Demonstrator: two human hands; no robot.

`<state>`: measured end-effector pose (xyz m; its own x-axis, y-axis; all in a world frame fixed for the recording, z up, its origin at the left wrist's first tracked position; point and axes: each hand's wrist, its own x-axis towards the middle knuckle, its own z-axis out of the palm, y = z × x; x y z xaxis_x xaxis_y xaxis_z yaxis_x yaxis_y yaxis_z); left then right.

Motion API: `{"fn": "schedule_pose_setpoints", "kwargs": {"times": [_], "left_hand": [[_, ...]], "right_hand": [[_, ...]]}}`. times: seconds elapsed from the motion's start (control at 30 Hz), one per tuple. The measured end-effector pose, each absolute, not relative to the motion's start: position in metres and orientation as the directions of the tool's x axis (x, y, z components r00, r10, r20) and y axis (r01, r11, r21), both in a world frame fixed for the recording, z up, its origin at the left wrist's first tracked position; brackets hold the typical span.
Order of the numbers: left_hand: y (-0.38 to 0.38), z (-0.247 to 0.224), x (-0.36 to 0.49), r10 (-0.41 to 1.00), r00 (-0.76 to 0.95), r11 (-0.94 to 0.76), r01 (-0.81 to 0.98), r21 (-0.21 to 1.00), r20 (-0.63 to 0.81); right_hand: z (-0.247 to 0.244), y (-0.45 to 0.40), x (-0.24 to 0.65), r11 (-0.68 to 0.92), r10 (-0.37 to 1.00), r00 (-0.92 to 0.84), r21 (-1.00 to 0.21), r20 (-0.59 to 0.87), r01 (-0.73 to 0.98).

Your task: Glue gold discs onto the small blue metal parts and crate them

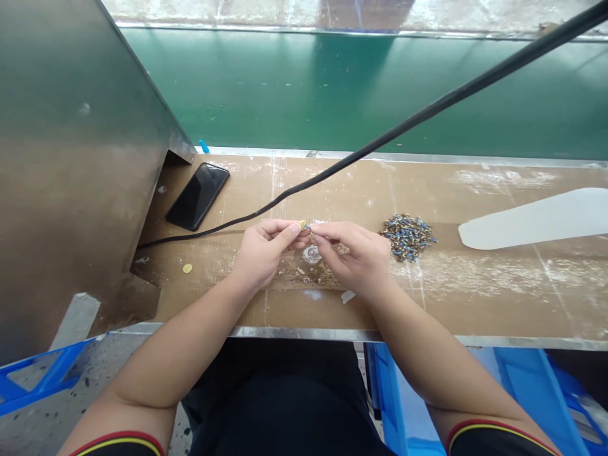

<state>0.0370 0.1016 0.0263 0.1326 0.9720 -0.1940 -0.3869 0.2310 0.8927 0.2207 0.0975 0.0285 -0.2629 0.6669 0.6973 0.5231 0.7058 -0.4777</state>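
My left hand (263,250) is closed in a pinch on a small yellow piece (303,225), seen at the tip of the thumb. Against it, the fingertips of my right hand (358,256) pinch a tiny part with a blue end (308,228). The two hands meet over the middle of the worktop, and the fingers hide most of both pieces. Just below the fingertips sits a small clear round object (312,254). Beyond my right hand lies a heap of small blue and brass-coloured parts (408,237).
A black phone (198,195) and a yellow disc (187,268) lie at left, beside a metal panel (80,158). A black cable (361,152) slants across the bench. At right rests a white strip (536,218). Behind runs a green belt (285,88); blue crates (536,386) stand below.
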Motion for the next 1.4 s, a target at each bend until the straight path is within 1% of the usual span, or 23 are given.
{"fn": "schedule_pose_setpoints", "kwargs": {"times": [0.1, 0.23, 0.5, 0.63, 0.73, 0.83, 0.97, 1.03, 1.07, 1.1, 1.2, 1.23, 1.4], "left_hand": [[0.1, 0.024, 0.036, 0.984, 0.102, 0.173, -0.303, 0.937, -0.149], [0.098, 0.022, 0.035, 0.994, 0.079, 0.09, -0.209, 0.974, -0.075], [0.099, 0.022, 0.035, 0.995, 0.098, 0.036, -0.187, 0.982, -0.018], [0.105, 0.021, 0.032, 0.994, 0.088, -0.058, -0.104, 0.993, 0.067], [0.11, 0.019, 0.03, 0.993, 0.023, -0.111, -0.055, 0.992, 0.113], [0.113, 0.018, 0.029, 0.991, -0.002, -0.137, -0.016, 0.99, 0.137], [0.113, 0.018, 0.026, 0.982, -0.001, -0.19, 0.066, 0.98, 0.19], [0.112, 0.018, 0.024, 0.977, -0.015, -0.209, 0.097, 0.973, 0.211], [0.112, 0.018, 0.023, 0.976, -0.02, -0.215, 0.108, 0.971, 0.219], [0.112, 0.018, 0.022, 0.974, -0.022, -0.22, 0.117, 0.968, 0.224], [0.111, 0.018, 0.021, 0.972, -0.015, -0.23, 0.137, 0.963, 0.234], [0.111, 0.018, 0.021, 0.971, -0.013, -0.235, 0.145, 0.961, 0.239], [0.111, 0.019, 0.024, 0.958, 0.007, -0.285, 0.184, 0.941, 0.288]], "right_hand": [[0.029, 0.098, 0.221, 0.731, 0.634, -0.287, -0.436, 0.718, 0.525], [0.029, 0.098, 0.222, 0.733, 0.633, -0.297, -0.429, 0.715, 0.528], [0.026, 0.1, 0.222, 0.727, 0.641, -0.283, -0.444, 0.714, 0.524], [0.024, 0.105, 0.225, 0.755, 0.614, -0.272, -0.452, 0.741, 0.475], [0.022, 0.108, 0.228, 0.81, 0.525, -0.287, -0.366, 0.801, 0.459], [0.02, 0.109, 0.229, 0.823, 0.447, -0.285, -0.265, 0.848, 0.502], [0.024, 0.109, 0.231, 0.817, 0.377, -0.282, -0.174, 0.882, 0.55], [0.03, 0.102, 0.234, 0.82, 0.359, -0.278, -0.159, 0.891, 0.549], [0.034, 0.096, 0.236, 0.82, 0.376, -0.263, -0.186, 0.888, 0.542], [0.038, 0.087, 0.238, 0.816, 0.413, -0.239, -0.24, 0.879, 0.526], [0.051, 0.049, 0.247, 0.775, 0.555, -0.137, -0.45, 0.821, 0.444], [0.054, 0.035, 0.251, 0.758, 0.589, -0.104, -0.503, 0.801, 0.415], [0.07, -0.024, 0.269, 0.699, 0.681, 0.027, -0.66, 0.732, 0.277]]}}
